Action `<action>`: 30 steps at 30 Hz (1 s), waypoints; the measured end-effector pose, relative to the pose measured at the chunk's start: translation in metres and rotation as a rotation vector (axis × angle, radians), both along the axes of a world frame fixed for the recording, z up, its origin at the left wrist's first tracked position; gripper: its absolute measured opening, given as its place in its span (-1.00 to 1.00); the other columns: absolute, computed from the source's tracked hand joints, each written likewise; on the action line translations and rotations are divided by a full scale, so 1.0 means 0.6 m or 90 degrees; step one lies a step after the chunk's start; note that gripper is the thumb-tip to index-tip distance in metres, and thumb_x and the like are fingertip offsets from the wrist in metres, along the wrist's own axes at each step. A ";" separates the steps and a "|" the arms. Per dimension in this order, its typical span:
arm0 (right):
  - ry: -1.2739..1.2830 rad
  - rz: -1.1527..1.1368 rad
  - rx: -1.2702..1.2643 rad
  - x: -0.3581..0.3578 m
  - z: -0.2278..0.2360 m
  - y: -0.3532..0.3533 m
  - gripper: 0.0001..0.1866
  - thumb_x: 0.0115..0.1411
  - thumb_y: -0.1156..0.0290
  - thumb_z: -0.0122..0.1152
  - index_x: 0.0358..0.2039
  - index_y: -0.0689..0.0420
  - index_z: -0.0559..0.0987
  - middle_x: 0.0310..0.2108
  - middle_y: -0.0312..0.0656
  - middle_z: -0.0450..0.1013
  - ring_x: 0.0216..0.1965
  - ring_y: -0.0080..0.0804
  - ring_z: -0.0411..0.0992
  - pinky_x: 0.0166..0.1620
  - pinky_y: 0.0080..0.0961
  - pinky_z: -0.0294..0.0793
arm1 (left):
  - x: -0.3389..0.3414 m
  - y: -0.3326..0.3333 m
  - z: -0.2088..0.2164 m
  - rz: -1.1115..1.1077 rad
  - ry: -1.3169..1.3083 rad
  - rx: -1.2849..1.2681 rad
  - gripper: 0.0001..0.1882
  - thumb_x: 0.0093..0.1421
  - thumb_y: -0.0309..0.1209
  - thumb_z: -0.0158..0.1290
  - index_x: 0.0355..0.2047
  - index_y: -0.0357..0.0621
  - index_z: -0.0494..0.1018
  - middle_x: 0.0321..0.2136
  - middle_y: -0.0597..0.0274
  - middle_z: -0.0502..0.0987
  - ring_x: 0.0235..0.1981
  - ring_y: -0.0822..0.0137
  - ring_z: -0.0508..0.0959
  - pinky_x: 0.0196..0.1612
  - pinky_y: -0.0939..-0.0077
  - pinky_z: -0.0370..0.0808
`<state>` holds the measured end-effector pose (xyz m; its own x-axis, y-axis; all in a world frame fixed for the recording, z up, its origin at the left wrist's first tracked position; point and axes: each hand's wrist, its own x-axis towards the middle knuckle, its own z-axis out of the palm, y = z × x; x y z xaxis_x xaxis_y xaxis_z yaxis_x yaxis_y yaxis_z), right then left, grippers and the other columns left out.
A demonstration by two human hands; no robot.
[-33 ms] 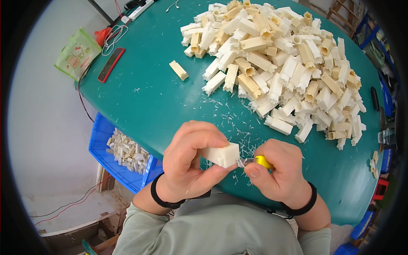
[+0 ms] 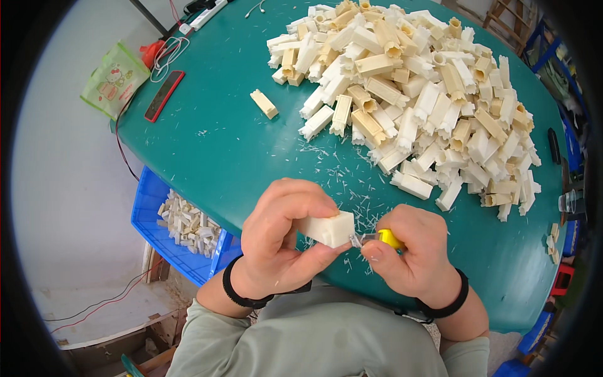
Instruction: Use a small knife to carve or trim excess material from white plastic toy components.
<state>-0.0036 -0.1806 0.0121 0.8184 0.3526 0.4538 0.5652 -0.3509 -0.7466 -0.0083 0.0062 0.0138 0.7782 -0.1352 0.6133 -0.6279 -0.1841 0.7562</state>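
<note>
My left hand (image 2: 286, 239) is closed around a white block-shaped plastic piece (image 2: 334, 229), with thumb and fingers on its sides. My right hand (image 2: 411, 251) grips a small yellow-handled trimming knife (image 2: 389, 239). Its metal blade meets the lower right corner of the plastic piece, beside the tip of my left thumb. Most of the handle is hidden in my palm. Thin white shavings (image 2: 361, 204) lie scattered on the green table (image 2: 207, 163) around and beyond both hands.
A big heap of white and cream hollow pieces (image 2: 402, 94) covers the far right. One cream piece (image 2: 264, 104) lies apart. A red-edged phone (image 2: 164, 96) and a green bag (image 2: 115, 80) are at the left. Below the table edge, a blue crate (image 2: 146, 207) holds many pieces.
</note>
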 end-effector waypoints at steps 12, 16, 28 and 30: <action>0.159 -0.037 0.077 0.005 0.010 -0.008 -0.62 0.08 0.21 0.20 -0.68 0.19 0.35 -0.76 -0.21 0.18 -0.75 -0.43 0.12 -0.67 -0.57 0.12 | -0.001 0.002 0.001 -0.221 0.167 -0.093 -0.47 -0.15 -0.56 0.25 -0.21 -0.13 0.19 -0.33 0.11 0.37 -0.36 0.34 0.42 -0.29 0.52 0.37; 0.162 -0.025 0.084 0.003 0.007 -0.005 -0.63 0.09 0.21 0.19 -0.68 0.20 0.36 -0.76 -0.21 0.19 -0.75 -0.43 0.14 -0.67 -0.57 0.13 | -0.005 0.002 -0.016 -0.172 0.148 -0.127 -0.49 -0.15 -0.61 0.25 -0.21 -0.20 0.24 -0.27 0.13 0.31 -0.25 0.35 0.40 -0.22 0.50 0.39; 0.102 0.007 0.067 0.002 0.004 -0.002 -0.63 0.05 0.19 0.23 -0.68 0.18 0.38 -0.76 -0.22 0.21 -0.74 -0.35 0.19 -0.68 -0.55 0.14 | 0.004 0.003 -0.013 -0.197 0.207 -0.221 -0.59 0.00 -0.41 0.17 -0.17 -0.20 0.27 -0.36 0.17 0.32 -0.41 0.35 0.45 -0.37 0.59 0.40; 0.108 0.005 0.067 0.001 0.005 -0.002 -0.63 0.04 0.19 0.23 -0.68 0.17 0.38 -0.76 -0.22 0.22 -0.74 -0.34 0.19 -0.68 -0.54 0.14 | 0.003 0.014 -0.019 -0.229 0.212 -0.209 -0.59 -0.01 -0.48 0.16 -0.15 -0.22 0.28 -0.28 0.16 0.31 -0.32 0.38 0.41 -0.31 0.60 0.37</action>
